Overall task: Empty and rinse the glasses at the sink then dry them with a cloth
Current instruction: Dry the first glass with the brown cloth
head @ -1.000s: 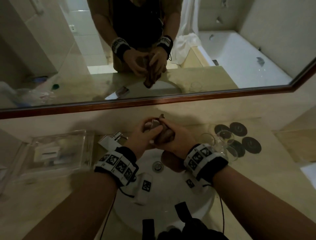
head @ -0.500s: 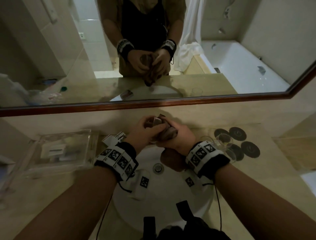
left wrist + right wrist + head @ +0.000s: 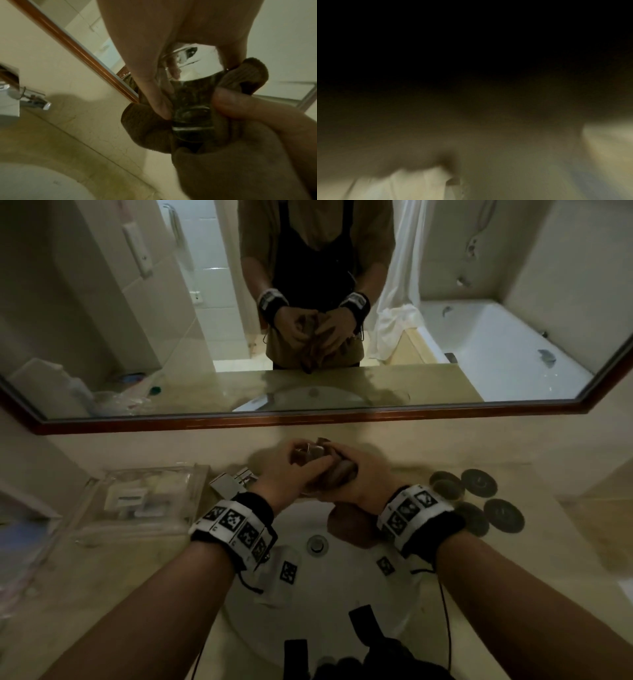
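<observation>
A: Status of both hands?

B: In the head view, the left hand [image 3: 291, 470] and right hand [image 3: 356, 481] meet at frame centre, above the far rim of the white sink [image 3: 342, 587]. The left hand grips a clear glass [image 3: 313, 451]; the right hand is closed round a brown cloth [image 3: 342, 474] wrapped against that glass.

A: What does the left wrist view add?

B: Fingers [image 3: 154, 86] curl over the glass [image 3: 192, 105] rim, cloth [image 3: 147, 128] bunched below and right of it. The tap [image 3: 32, 100] sits at mid left. The right wrist view is dark and blurred; nothing is readable there.

A: Edges and clearance?

B: The mirror frame [image 3: 308, 419] runs just above the hands. Right of the sink, dark coasters [image 3: 503, 515] lie on the desk [image 3: 565, 559]; a clear tray [image 3: 144, 501] lies left.
</observation>
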Demonstrator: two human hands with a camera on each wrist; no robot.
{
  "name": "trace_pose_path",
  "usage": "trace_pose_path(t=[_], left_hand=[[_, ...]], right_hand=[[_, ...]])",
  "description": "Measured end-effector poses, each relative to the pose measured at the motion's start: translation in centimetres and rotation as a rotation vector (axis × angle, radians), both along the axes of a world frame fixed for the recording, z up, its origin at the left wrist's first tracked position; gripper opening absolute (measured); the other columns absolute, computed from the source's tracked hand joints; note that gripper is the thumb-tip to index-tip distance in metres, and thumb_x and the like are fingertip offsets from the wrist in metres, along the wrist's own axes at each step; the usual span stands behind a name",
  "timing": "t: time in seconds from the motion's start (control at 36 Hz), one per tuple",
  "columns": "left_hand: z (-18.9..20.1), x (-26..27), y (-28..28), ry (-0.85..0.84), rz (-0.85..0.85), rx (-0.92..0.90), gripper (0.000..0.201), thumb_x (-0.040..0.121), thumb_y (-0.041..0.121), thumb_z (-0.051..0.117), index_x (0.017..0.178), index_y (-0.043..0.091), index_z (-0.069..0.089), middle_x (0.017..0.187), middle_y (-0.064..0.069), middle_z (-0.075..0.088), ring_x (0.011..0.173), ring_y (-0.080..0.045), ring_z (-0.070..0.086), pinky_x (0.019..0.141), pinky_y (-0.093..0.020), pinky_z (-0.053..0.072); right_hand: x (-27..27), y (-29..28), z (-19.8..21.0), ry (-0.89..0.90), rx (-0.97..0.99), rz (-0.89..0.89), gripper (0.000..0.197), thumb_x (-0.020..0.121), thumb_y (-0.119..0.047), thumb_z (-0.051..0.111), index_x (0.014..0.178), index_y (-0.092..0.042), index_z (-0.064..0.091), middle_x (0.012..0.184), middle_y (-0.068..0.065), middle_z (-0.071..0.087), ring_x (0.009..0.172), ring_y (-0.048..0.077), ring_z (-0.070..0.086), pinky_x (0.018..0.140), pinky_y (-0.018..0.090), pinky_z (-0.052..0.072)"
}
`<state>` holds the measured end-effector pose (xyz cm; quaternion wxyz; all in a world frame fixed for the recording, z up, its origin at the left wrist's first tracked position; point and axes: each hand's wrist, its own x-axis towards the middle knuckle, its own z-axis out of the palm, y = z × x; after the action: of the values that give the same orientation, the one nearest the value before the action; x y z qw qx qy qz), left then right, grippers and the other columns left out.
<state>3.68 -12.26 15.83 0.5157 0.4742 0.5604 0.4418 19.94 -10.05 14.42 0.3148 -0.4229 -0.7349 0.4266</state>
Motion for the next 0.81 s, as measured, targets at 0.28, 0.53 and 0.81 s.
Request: trace_pose_path(t=[0.28,0.53,0.81], left_hand=[[1.6,2.2,-1.6,-0.006,0.105,0.056,0.026,0.093,0.022,0.063,0.117,0.019,0.055,0.095,0.007,0.063,0.074,0.003,0.064,0.056,-0.005,0.045],[1.5,1.9,-3.8,0.111,0.09,0.024,0.052,0.068,0.039,0.083,0.112,0.024,0.059,0.108,-0.002,0.066,0.099,-0.016,0.065,0.089,-0.028,0.053],[0.0,0.7,-5.1,0.046,0.12,-0.024,0.037,0.087,0.018,0.07,0.121,0.02,0.057,0.11,-0.002,0.065,0.094,-0.011,0.065,0.064,-0.013,0.052]], right_hand=[[0.7,-1.4,-1.4,-0.226,0.336,-0.045,0.089,0.075,-0.043,0.075,0.149,-0.022,0.03,0.144,0.01,0.04,0.123,0.029,0.048,0.102,0.042,0.044],[1.6,-1.2,0.5,0.146,-0.122,0.262,0.065,0.068,-0.014,0.084,0.127,-0.025,0.057,0.113,-0.008,0.068,0.103,0.004,0.063,0.092,0.025,0.05],[0.1,-2.7,-1.1,0.102,-0.26,0.134,0.075,0.07,-0.061,0.07,0.136,-0.032,0.05,0.13,-0.012,0.059,0.117,0.002,0.055,0.105,0.032,0.042]])
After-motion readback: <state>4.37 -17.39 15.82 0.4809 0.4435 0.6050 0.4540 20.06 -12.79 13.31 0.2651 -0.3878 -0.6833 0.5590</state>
